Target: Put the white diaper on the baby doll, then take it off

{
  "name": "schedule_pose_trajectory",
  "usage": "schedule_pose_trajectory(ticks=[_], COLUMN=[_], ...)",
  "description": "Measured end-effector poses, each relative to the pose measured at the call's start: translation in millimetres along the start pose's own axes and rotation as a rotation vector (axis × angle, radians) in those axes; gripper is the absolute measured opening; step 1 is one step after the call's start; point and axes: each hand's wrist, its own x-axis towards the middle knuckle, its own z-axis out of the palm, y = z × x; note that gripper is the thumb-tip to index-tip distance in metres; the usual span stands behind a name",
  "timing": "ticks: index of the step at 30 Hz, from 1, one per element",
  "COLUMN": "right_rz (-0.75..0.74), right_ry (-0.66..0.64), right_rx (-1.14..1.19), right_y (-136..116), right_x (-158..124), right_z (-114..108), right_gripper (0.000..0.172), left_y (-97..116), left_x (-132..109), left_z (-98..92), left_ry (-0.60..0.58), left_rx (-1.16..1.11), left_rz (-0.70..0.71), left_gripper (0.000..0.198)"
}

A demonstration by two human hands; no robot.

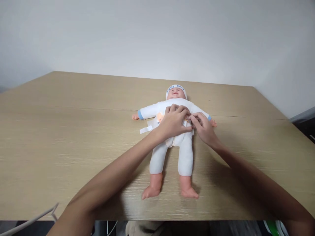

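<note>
A baby doll [185,154] in a white suit with blue cuffs lies on its back, head away from me. It wears a white cap with blue lettering. Around its hips is a white diaper [169,142] with an orange print, largely covered by my hands. My left hand [173,121] lies over the diaper's front, fingers curved and thumb apart, holding it against the belly. At the doll's hip on the right, my right hand [203,127] pinches the diaper's edge; its fingertips meet my left fingers. On the left, a white fastening tab [146,129] sticks out loose.
The doll rests on a wide light-wood table [73,144] with a seam across it. A pale wall [157,39] stands behind. A white cable [36,219] crosses the front left edge. A dark object [306,123] stands beyond the right edge.
</note>
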Motion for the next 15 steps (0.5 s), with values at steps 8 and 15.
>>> schedule_pose_trajectory(ticks=[8,15], right_rz=[-0.378,-0.395], right_ry=[-0.25,-0.25], right_rx=[-0.252,-0.223], right_y=[7.2,27.2], right_x=[-30.0,-20.5], right_z=[-13.9,-16.0], right_gripper=[0.062,0.063], left_y=[1.8,2.1], left_x=[0.7,-5.0], left_z=[-2.8,-9.0], left_ry=[-0.016,0.006], left_rx=[0.021,-0.07], left_rz=[-0.012,0.057], left_gripper=[0.054,0.069])
